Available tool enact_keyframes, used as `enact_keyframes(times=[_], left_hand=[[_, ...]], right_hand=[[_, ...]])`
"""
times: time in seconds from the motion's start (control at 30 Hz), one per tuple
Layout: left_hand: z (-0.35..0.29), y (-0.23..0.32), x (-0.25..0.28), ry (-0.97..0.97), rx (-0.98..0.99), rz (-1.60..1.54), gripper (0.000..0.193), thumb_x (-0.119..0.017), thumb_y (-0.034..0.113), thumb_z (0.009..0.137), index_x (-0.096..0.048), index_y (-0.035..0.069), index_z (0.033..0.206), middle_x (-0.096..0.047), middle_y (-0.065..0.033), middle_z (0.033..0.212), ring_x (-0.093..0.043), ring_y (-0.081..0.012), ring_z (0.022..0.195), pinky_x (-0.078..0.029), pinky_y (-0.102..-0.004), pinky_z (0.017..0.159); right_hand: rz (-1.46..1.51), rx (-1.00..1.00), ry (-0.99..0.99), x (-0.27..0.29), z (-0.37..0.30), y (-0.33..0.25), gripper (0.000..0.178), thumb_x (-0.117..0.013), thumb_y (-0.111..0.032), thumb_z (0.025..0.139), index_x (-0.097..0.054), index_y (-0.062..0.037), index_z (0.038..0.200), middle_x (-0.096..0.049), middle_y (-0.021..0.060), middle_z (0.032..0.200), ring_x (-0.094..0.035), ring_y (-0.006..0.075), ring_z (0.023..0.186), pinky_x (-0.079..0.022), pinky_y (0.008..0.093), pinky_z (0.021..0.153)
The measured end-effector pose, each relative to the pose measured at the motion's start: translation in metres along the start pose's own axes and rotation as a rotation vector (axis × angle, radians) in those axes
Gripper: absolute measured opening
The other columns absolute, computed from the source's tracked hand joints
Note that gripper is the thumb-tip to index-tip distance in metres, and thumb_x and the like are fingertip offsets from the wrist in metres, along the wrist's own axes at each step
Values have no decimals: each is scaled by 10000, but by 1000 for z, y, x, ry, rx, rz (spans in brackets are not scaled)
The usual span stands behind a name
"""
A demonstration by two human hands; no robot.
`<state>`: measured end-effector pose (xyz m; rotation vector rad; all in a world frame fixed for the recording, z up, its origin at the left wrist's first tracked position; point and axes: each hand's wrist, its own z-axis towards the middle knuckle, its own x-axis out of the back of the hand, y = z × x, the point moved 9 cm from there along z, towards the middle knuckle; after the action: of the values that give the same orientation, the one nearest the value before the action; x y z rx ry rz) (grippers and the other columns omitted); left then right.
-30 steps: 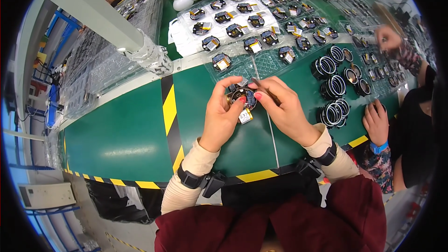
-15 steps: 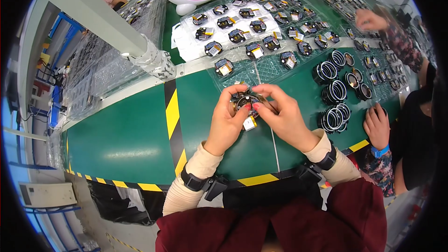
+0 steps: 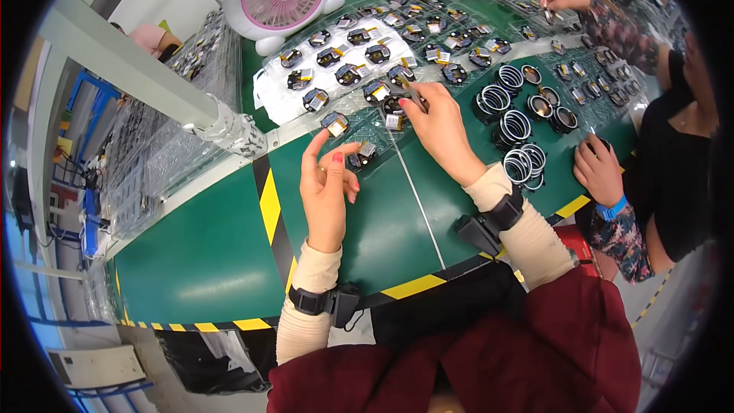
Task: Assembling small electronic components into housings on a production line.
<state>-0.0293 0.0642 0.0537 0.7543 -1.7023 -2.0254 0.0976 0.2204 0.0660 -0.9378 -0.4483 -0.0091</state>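
Left hand's (image 3: pixel 324 191) fingers were spread, nothing visibly gripped, tips beside a round module (image 3: pixel 364 156). Right hand's (image 3: pixel 443 126) fingers were bunched; black module (image 3: pixel 391 102) sat left of their tips, grip unclear.

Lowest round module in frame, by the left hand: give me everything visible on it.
The round module is a small dark disc with a pale, silvery rectangular piece on top; finer details are too small to read. It appears to lie flat on the clear plastic tray, toward the tray's near edge. Fingers of the left hand reach its left side and hide part of it; whether they touch it, I cannot tell.
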Motion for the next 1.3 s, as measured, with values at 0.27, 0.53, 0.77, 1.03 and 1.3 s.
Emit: enact_keyframes(times=[0.27,0.53,0.77,1.03,1.3], left_hand=[[5,-8,36,102,-57,57,324,-493,132,902,-419,42,1205,-578,-47,765,-465,-50,533,-361,-172,434],[1,24,-7,-40,-412,1060,219,-646,158,784,-601,84,985,-539,-47,721,-534,-180,591,-429,-297,526],[-30,35,-49,-129,-485,1129,212,-657,167,761,-609,92,952,-548,-80,764,-548,-285,665,-447,-359,591],[-38,21,-91,-288,-329,1008,138,-610,133,797,-604,70,920,-566,-106,774,-558,-274,656,-440,-349,569],[-67,0,-126,-571,-294,766,141,-578,106,825,-602,44,949,-605,-100,786,-572,-214,626,-436,-305,554]], right_hand=[[-114,144,28,97,-50,-69,275,-599,32,775,-590,-23,1044,-549,66,931,-480,104,606,-372,207,501],[-111,84,-113,129,-114,-40,236,-599,52,761,-596,-17,987,-560,92,891,-527,162,607,-404,236,507],[-203,63,-15,148,-112,-28,224,-593,60,762,-591,-9,975,-544,103,865,-515,148,603,-403,237,513],[-272,-52,-59,161,-96,-8,221,-648,16,730,-604,-15,945,-519,92,965,-514,147,599,-414,247,523],[-179,67,-113,149,-103,-1,201,-686,8,694,-617,-5,883,-504,87,973,-519,127,636,-417,238,536]])
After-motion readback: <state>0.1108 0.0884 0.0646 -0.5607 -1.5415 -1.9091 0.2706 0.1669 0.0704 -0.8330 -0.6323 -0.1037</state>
